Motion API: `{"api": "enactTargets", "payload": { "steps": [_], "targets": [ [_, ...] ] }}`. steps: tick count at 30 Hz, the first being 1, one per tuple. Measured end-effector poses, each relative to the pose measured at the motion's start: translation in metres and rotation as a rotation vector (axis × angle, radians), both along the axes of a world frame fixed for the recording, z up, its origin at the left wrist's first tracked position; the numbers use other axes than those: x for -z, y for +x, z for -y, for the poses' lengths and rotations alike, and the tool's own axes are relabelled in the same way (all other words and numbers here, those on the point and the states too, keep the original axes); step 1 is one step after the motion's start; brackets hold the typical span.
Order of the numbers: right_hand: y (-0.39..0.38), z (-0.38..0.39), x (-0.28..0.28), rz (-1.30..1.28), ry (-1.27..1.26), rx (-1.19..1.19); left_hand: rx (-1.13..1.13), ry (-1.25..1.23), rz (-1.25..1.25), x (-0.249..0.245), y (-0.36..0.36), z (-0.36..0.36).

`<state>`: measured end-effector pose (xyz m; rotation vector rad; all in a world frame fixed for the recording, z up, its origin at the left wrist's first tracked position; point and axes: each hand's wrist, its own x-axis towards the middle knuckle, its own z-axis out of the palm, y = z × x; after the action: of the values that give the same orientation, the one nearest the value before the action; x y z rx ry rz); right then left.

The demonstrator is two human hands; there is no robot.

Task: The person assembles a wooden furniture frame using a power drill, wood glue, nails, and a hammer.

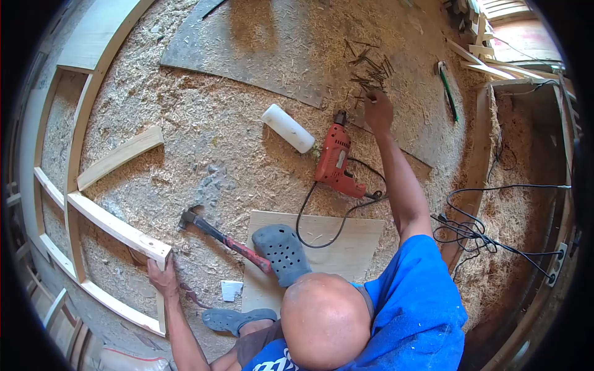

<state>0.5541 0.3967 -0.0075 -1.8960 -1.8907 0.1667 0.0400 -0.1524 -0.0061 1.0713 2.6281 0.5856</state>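
Observation:
My left hand (162, 278) is closed around a short upright wooden piece at the corner of the pale wooden frame (117, 224). On the right, my right hand (378, 112) reaches to the near edge of a pile of loose nails (371, 67), its fingers pinched together; anything between them is too small to make out. Just left of that hand lies a red power drill (336, 162), its chuck pointing away. A white cylinder (288, 128) rests beside the drill. The hammer (226, 240) with a red and black handle lies between my left hand and a grey clog (281, 252).
Wood shavings cover the floor. A loose wooden offcut (121, 157) leans by the frame. Grey boards (247, 55) lie ahead, and a plywood sheet (346, 238) is under the clog. Black cables (473, 232) tangle at right, near a green-handled tool (448, 93).

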Motion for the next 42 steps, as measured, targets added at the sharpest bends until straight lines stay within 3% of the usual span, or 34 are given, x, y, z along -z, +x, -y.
{"api": "enactTargets", "payload": {
  "steps": [4,6,15,16,18,19,21,23,29,31,32,33,34,35,36,37,38,39,42],
  "targets": [
    [0.023,-0.001,-0.004,0.201,-0.145,0.043,-0.006,0.007,0.049,-0.003,-0.003,-0.005],
    [0.025,0.006,0.001,0.326,-0.029,-0.099,0.002,-0.019,0.039,-0.003,-0.005,-0.003],
    [0.033,0.002,-0.001,0.535,-0.1,-0.309,0.017,-0.01,0.011,-0.003,-0.006,-0.002],
    [0.031,0.002,0.002,0.534,-0.095,-0.311,0.004,-0.007,0.025,-0.004,-0.006,-0.004],
    [0.028,0.004,0.008,0.238,-0.183,-0.135,0.016,0.014,0.014,-0.004,-0.005,-0.007],
    [0.028,0.004,0.011,0.234,-0.182,-0.141,0.03,0.031,0.002,-0.007,-0.004,-0.01],
    [0.019,-0.003,0.02,-0.033,-0.125,-0.105,-0.052,0.032,0.116,-0.024,0.007,-0.019],
    [0.018,-0.013,0.043,-0.026,-0.099,-0.081,-0.132,0.069,0.104,-0.019,0.009,-0.017],
    [-0.015,-0.012,0.032,0.201,-0.111,0.03,-0.014,-0.016,0.144,-0.021,-0.012,-0.007],
    [-0.027,-0.009,0.019,0.078,-0.071,0.101,0.056,-0.108,0.065,-0.041,-0.021,-0.005],
    [-0.035,-0.007,0.013,0.073,-0.056,0.085,0.098,-0.466,0.018,-0.062,-0.026,-0.01],
    [-0.049,0.003,0.005,-0.051,0.094,-0.093,0.14,-0.825,-0.023,-0.089,-0.029,-0.019],
    [-0.067,0.017,-0.008,-0.174,0.244,-0.272,0.026,-0.816,0.146,-0.108,-0.033,-0.029],
    [-0.094,0.042,-0.033,-0.239,0.061,-0.306,0.014,-0.802,0.151,-0.135,-0.028,-0.05],
    [-0.126,0.077,-0.061,-0.299,-0.131,-0.334,-0.089,-0.602,0.337,-0.164,-0.01,-0.078],
    [-0.159,0.11,-0.079,-0.546,-0.324,-0.408,-0.19,-0.398,0.514,-0.178,0.012,-0.098],
    [-0.186,0.141,-0.079,-0.598,-0.373,-0.483,-0.107,-0.097,0.666,-0.162,0.033,-0.103],
    [-0.214,0.174,-0.083,-0.838,-0.58,-0.522,-0.018,0.215,0.799,-0.138,0.053,-0.109],
    [-0.275,0.245,-0.106,-0.692,-0.614,-0.84,-0.035,0.472,0.888,-0.114,0.109,-0.144]
  ]
}}
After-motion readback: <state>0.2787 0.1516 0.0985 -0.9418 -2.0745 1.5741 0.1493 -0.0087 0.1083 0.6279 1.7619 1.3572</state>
